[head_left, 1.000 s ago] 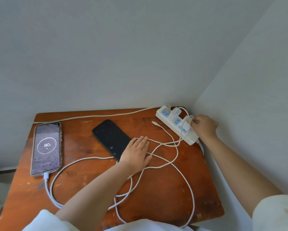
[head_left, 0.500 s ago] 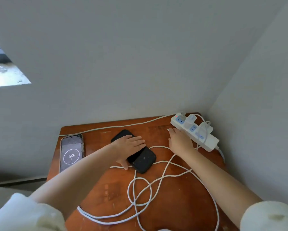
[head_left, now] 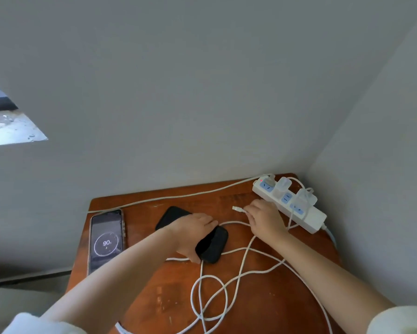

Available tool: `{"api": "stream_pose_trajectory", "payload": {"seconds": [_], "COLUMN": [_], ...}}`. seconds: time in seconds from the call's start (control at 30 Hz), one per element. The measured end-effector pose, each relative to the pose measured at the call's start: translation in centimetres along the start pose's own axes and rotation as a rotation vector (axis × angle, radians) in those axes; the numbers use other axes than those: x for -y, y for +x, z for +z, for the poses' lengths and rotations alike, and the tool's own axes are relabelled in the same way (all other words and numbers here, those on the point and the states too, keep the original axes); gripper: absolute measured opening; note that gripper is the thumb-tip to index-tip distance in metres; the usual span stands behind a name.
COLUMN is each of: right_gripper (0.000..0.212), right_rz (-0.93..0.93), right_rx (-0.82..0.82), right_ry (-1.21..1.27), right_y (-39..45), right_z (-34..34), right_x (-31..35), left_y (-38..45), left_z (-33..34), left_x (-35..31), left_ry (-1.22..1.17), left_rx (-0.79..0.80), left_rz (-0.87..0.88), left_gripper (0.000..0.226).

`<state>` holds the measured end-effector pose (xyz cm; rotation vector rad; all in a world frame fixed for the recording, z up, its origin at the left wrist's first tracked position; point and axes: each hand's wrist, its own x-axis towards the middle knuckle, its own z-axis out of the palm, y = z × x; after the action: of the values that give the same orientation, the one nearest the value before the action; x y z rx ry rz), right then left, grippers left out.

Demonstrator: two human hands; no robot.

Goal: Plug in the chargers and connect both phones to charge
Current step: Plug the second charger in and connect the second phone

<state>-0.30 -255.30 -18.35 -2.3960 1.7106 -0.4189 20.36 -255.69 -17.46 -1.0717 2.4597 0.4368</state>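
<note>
Since half a second ago my right hand (head_left: 265,219) has pinched up the free cable plug (head_left: 236,208); my left hand (head_left: 193,229) grips the dark phone (head_left: 212,247) mid-bench (head_left: 262,309). Both chargers sit in the strip (head_left: 289,203), the lit phone (head_left: 106,239) shows 90; one connection remains, I judge.

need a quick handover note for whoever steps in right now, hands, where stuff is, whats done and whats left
Left hand: gripping the dark phone on the table.
Right hand: pinching the free cable end, near the power strip.
Done: two chargers sit in the power strip; the lit phone at the table's left shows 90.
Left: push the free cable end into the dark phone and check that it starts charging. The loose cable lies looped at the front.
</note>
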Motion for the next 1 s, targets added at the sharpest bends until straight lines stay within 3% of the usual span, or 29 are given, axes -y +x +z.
{"api": "stream_pose_trajectory", "payload": {"seconds": [0.07,0.2,0.43,1.0], "right_gripper": [0.016,0.022,0.021,0.026], "right_rz": [-0.070,-0.167,-0.177,-0.153], "right_rx": [-0.159,-0.239,-0.196,-0.156], "right_ry": [0.107,0.177,0.147,0.019], "right_y": [-0.6,-1.4,-2.4,-4.4], "right_z": [-0.6,-1.8,-4.1,-3.8], "right_x": [1.0,3.3,5.4,5.8], "left_y": [-0.8,-2.3,-4.1,-4.3], "left_z": [-0.3,-0.9,-0.8,-0.8], "left_x": [0.4,1.0,0.2,-0.4], "left_ry": [-0.066,-0.219,-0.300,-0.306], "left_rx": [-0.042,-0.185,-0.307,-0.261], "left_rz": [-0.052,-0.155,-0.183,-0.184], "left_gripper": [0.100,0.101,0.102,0.101]}}
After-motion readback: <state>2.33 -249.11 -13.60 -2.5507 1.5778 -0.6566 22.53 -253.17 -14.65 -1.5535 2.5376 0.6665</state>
